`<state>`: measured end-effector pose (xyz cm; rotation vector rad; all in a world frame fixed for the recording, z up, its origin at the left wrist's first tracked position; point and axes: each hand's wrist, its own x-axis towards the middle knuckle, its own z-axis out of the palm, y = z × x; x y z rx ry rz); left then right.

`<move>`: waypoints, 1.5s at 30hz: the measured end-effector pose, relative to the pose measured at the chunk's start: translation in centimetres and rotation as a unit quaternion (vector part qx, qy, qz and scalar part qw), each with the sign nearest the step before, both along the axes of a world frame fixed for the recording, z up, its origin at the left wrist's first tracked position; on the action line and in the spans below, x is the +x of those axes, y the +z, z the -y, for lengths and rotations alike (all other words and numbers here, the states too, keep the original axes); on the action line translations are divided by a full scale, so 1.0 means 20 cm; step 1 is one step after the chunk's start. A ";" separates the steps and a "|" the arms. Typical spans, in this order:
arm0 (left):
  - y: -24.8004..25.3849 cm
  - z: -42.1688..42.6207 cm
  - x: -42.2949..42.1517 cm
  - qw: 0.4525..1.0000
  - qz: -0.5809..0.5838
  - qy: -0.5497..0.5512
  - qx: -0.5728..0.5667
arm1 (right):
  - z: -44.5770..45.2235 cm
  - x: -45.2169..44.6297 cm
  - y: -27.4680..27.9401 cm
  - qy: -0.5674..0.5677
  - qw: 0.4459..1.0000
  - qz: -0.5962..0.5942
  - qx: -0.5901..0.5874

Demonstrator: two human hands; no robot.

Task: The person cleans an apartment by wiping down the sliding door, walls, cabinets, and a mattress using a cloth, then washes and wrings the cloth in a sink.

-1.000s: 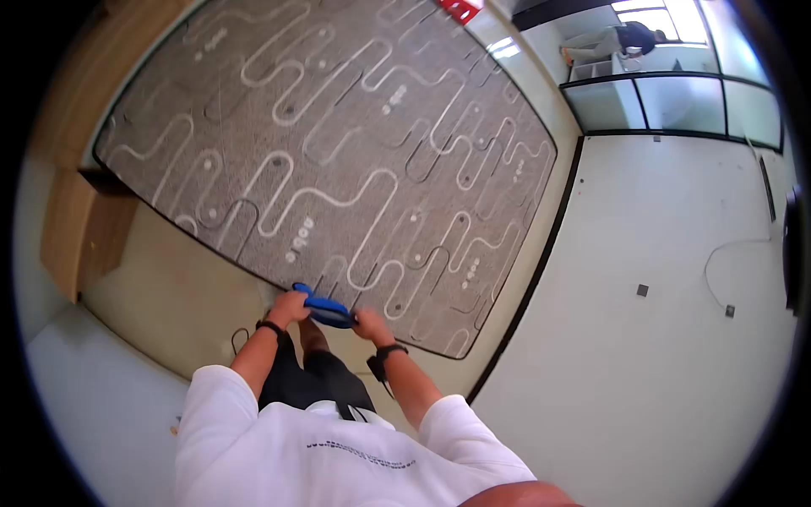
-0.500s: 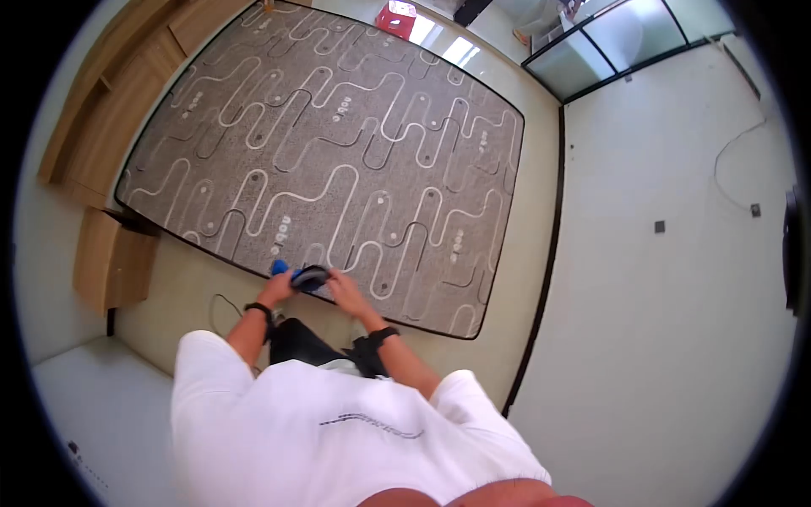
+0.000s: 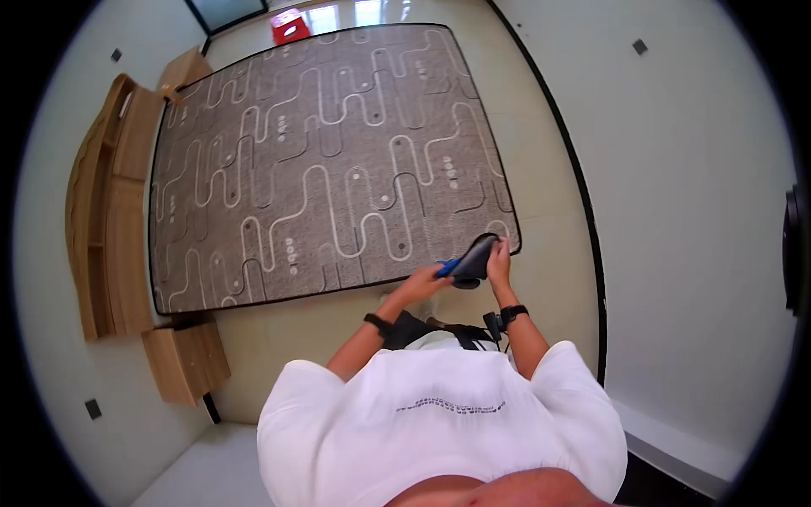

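Near the front right corner of the patterned grey-brown mattress (image 3: pixel 279 182), I hold a dark grey item with a blue part (image 3: pixel 475 260) between my two hands. Its kind is unclear: it looks broad and curved, with the blue section at its left end. My left hand (image 3: pixel 425 284) is closed round that blue end. On the other side, my right hand (image 3: pixel 499 260) grips the item's dark right edge, fingers toward the top. Dark bands circle both wrists.
A wooden headboard (image 3: pixel 127 203) runs along the mattress's left side. At the near left stands a wooden nightstand (image 3: pixel 182 363). Beyond the far edge is a red stool (image 3: pixel 290 29). White walls (image 3: pixel 693 253) border the tiled floor (image 3: pixel 553 279).
Both hands and the dark item have moved right along the mattress edge to its corner. The item now looks more spread and upright between my hands. My view has turned too.
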<state>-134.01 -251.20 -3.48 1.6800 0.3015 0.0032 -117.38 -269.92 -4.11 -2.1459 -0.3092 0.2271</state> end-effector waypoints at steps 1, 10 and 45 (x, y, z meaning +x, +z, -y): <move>0.08 -0.02 -0.01 0.997 0.013 0.075 0.027 | 0.06 -0.04 0.05 0.077 0.996 -0.023 -0.039; -0.02 0.31 0.39 0.981 0.031 0.184 0.052 | 0.52 0.02 0.28 0.279 0.940 -0.026 -0.192; 0.84 2.46 3.26 0.779 0.032 -0.322 -0.537 | 2.92 1.80 0.73 -0.303 0.925 -0.123 -0.195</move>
